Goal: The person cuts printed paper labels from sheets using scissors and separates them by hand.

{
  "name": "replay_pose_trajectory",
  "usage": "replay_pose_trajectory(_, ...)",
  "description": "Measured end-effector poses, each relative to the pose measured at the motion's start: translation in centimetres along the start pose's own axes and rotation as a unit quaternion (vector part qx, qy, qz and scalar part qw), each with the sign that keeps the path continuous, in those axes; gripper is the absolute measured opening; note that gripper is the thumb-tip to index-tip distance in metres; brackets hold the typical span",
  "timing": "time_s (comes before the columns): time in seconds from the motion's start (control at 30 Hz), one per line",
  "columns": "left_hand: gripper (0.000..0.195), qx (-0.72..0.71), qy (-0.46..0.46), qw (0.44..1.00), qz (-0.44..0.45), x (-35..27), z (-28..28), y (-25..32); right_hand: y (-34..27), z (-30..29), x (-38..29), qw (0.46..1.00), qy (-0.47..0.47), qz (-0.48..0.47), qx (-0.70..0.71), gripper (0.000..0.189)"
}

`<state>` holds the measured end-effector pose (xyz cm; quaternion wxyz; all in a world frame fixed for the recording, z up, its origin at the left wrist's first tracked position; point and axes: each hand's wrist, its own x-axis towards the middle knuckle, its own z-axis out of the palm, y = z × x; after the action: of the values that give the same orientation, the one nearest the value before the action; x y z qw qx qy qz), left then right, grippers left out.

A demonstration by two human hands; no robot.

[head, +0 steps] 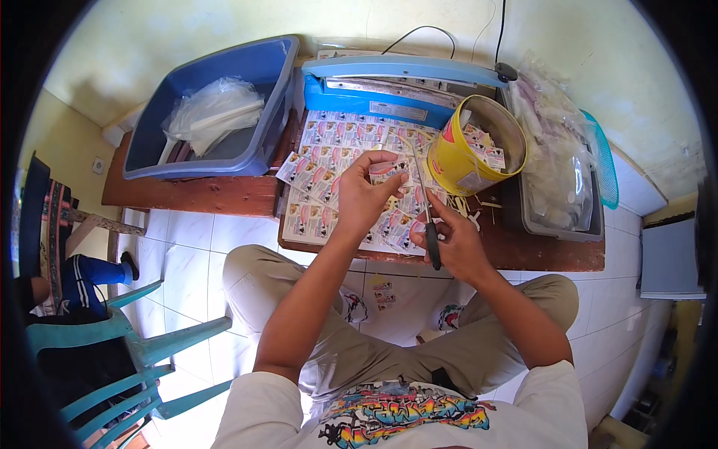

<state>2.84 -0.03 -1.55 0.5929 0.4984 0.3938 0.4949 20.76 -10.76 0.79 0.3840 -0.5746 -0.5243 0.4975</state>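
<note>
Between its thumb and fingers, my left hand (pixel 367 193) holds a small printed paper label (pixel 387 170). My right hand (pixel 455 238) grips the black handles of a pair of scissors (pixel 432 241), whose metal blades point away from me, just right of that label. Beneath both hands lie printed label sheets (pixel 317 216), some cut into strips. A yellow bucket (pixel 449 163) with cut labels inside leans at the right of the sheets. Narrow paper offcuts (pixel 460 203) are scattered by its base.
Behind the sheets stands a blue guillotine paper cutter (pixel 336 95). A blue tub (pixel 202 165) with plastic bags is at the left, a grey tray (pixel 561 233) heaped with clear bags at the right. A green plastic chair (pixel 134 348) and part of another person (pixel 95 272) are at the far left.
</note>
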Motion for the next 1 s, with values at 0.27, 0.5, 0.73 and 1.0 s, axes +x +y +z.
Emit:
replay_pose_trajectory(0.27, 0.029, 0.028, 0.003, 0.999, 0.018, 0.1, 0.0, -0.6, 1.3, -0.3, 0.5, 0.945, 0.038, -0.101, -0.309, 0.082)
replay_pose_trajectory(0.5, 0.027, 0.058, -0.004, 0.998, 0.025, -0.1, -0.1, -0.4, 0.7, -0.3, 0.9, 0.923, 0.017, -0.048, -0.38, 0.081)
replay_pose_trajectory(0.73, 0.034, 0.028, 0.021, 0.999, 0.013, 0.0, 0.1, -0.5, 1.4, 0.3, 1.3, 0.891, 0.023, -0.018, -0.453, 0.08)
replay_pose_trajectory(1.0, 0.039, 0.059, -0.008, 0.998, -0.006, -0.4, -0.1, 0.2, 0.3, 1.0, 1.6, 0.875, -0.003, 0.023, -0.484, 0.083)
